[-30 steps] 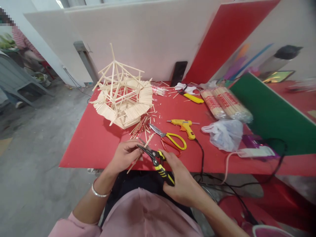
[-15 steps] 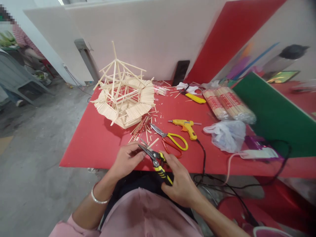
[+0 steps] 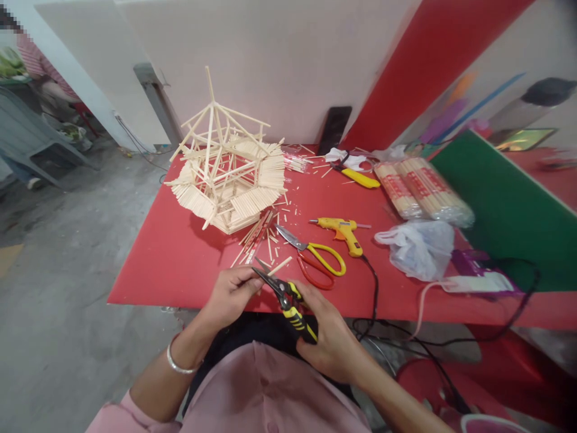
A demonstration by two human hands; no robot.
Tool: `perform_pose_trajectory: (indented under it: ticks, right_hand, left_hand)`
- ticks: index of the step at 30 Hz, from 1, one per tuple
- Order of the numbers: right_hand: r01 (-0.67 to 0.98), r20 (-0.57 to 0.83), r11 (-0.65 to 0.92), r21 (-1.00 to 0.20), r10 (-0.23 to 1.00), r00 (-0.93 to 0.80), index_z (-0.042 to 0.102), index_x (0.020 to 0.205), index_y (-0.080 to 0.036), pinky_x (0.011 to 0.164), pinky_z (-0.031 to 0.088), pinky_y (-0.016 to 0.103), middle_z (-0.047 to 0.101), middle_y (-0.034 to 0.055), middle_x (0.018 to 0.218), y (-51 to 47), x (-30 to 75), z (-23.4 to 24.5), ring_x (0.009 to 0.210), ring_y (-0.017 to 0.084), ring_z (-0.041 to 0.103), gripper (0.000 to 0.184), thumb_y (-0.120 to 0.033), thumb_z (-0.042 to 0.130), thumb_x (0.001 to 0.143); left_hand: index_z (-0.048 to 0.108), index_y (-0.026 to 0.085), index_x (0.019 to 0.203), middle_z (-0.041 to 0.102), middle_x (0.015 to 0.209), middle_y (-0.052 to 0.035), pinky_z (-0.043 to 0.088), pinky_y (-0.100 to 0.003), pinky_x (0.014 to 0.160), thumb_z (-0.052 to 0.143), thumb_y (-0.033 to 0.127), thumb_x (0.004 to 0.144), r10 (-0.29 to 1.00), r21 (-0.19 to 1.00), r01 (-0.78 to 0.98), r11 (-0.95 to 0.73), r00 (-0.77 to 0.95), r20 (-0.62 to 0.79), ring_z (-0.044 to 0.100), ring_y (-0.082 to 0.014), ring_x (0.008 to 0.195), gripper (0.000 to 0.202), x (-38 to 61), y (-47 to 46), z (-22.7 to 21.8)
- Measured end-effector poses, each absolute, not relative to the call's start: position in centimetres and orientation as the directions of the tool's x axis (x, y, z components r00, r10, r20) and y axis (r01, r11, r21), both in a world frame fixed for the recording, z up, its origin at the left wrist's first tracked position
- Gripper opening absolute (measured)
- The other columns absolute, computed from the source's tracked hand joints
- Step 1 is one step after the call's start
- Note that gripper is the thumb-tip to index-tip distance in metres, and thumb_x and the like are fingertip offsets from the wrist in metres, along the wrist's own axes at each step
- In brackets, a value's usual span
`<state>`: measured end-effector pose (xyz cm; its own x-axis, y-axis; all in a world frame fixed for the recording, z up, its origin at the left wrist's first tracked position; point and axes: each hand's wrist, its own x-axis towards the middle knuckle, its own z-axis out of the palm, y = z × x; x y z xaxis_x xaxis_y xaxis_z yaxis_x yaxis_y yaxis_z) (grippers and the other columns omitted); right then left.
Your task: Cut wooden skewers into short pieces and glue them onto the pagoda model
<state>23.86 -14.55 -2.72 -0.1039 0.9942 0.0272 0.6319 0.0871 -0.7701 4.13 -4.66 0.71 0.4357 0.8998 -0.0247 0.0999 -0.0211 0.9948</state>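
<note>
The right hand (image 3: 331, 337) has its fingers wrapped around the handles of black-and-yellow pliers (image 3: 285, 296), which sit over the near edge of the red tabletop (image 3: 166, 270), blades parted and pointing to the left hand (image 3: 232, 297); part of the handles is hidden by the palm; the left fingers are pinched together beside the blade tips, but whether they grip anything I cannot tell; just beyond the blades lies a pale loose stick (image 3: 282, 266), partly covered by the tool; the stick model (image 3: 246, 203) stands on the left of the tabletop, its far side screened by its own roof bars; scissors (image 3: 301, 246) and a yellow glue gun (image 3: 340, 228) lie to its right; the contents of the white plastic bag (image 3: 419, 249) are unclear; the bucket (image 3: 491, 424) at bottom right is cut off.
</note>
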Motion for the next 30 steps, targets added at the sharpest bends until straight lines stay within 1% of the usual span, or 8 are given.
perform_pose_trajectory:
  ticks: [6,11,16,18,21,25,27,30]
  right_hand:
    - [0.66,0.007,0.085,-0.746,0.993,-0.12,0.031,0.147,-0.021,0.109,0.041,0.049,0.046,0.0152,0.144,-14.4,24.2,-3.1,0.135,0.031,0.044,0.089,-0.013,0.056,0.062]
    - [0.67,-0.003,0.071,-0.739,0.994,-0.108,0.036,0.144,-0.019,0.107,0.043,0.049,0.051,0.0158,0.138,-14.2,24.3,-3.1,0.131,0.032,0.049,0.083,-0.014,0.056,0.063]
    - [0.567,-0.021,0.049,-0.822,0.993,-0.116,0.036,0.143,-0.021,0.108,0.042,0.047,0.052,0.013,0.139,-13.8,23.7,-2.5,0.13,0.029,0.05,0.086,-0.011,0.054,0.06]
    - [0.49,-0.056,0.017,-0.871,0.99,-0.133,0.036,0.145,-0.022,0.11,0.039,0.046,0.052,0.0111,0.14,-13.6,23.6,-2.1,0.131,0.028,0.048,0.088,-0.009,0.052,0.059]
    - [0.365,-0.147,-0.087,-0.927,0.979,-0.142,0.044,0.141,-0.022,0.105,0.043,0.043,0.057,0.0079,0.135,-13.5,23.8,-1.3,0.125,0.027,0.053,0.085,-0.01,0.051,0.057]
    - [0.093,-0.345,-0.332,-0.939,0.903,-0.256,0.057,0.125,-0.021,0.074,0.051,0.032,0.067,0.0033,0.099,-13.7,24.3,-1.9,0.088,0.021,0.062,0.07,-0.014,0.057,0.055]
    - [-0.129,-0.402,-0.478,-0.869,0.833,-0.38,0.061,0.114,-0.019,0.064,0.045,0.029,0.062,0.001,0.083,-13.9,24.3,-2.7,0.072,0.017,0.056,0.061,-0.018,0.061,0.053]
    - [-0.454,-0.394,-0.584,-0.673,0.803,-0.448,0.061,0.112,-0.019,0.062,0.04,0.028,0.057,0.0004,0.081,-13.9,23.9,-3.6,0.066,0.013,0.048,0.065,-0.017,0.062,0.047]
  left_hand:
    - [0.06,0.015,0.067,0.037,0.048,0.0069,0.02,-0.019,0.039,0.073,0.052,0.072,0.801,0.926,-0.114,0.359,0.547,-0.242,0.024,-0.0032,0.039,0.04,4.4,-4.3,0.3]
    - [0.057,0.015,0.063,0.038,0.045,0.0072,0.019,-0.018,0.038,0.077,0.055,0.067,0.799,0.915,-0.103,0.391,0.531,-0.282,0.026,-0.0023,0.037,0.045,4.5,-4.0,0.7]
    - [0.055,0.015,0.059,0.035,0.042,0.0081,0.019,-0.018,0.037,0.076,0.057,0.068,0.814,0.917,-0.092,0.389,0.501,-0.295,0.025,-0.0022,0.036,0.048,4.4,-3.8,0.4]
    - [0.062,0.014,0.064,0.041,0.044,0.0063,0.024,-0.018,0.038,0.075,0.055,0.07,0.846,0.938,-0.067,0.339,0.457,-0.274,0.029,-0.0032,0.037,0.043,4.2,-3.6,0.4]
    - [0.072,0.014,0.076,0.06,0.057,-0.0009,0.039,-0.02,0.046,0.073,0.048,0.074,0.894,0.979,0.045,0.198,0.401,-0.199,0.046,-0.0079,0.048,0.034,3.9,-3.2,0.6]
    - [0.075,0.016,0.076,0.067,0.065,-0.0044,0.048,-0.023,0.056,0.066,0.043,0.082,0.889,0.993,0.119,-0.008,0.456,-0.048,0.057,-0.013,0.059,0.029,3.5,-2.9,0.3]
    - [0.074,0.016,0.075,0.067,0.065,-0.0046,0.048,-0.024,0.056,0.063,0.041,0.084,0.885,0.994,0.101,-0.052,0.465,-0.001,0.058,-0.0137,0.057,0.029,3.5,-2.5,-0.4]
    - [0.073,0.017,0.074,0.068,0.066,-0.0046,0.05,-0.027,0.059,0.061,0.036,0.086,0.909,0.981,0.158,-0.112,0.415,0.037,0.061,-0.0156,0.059,0.026,3.9,-1.3,-1.9]
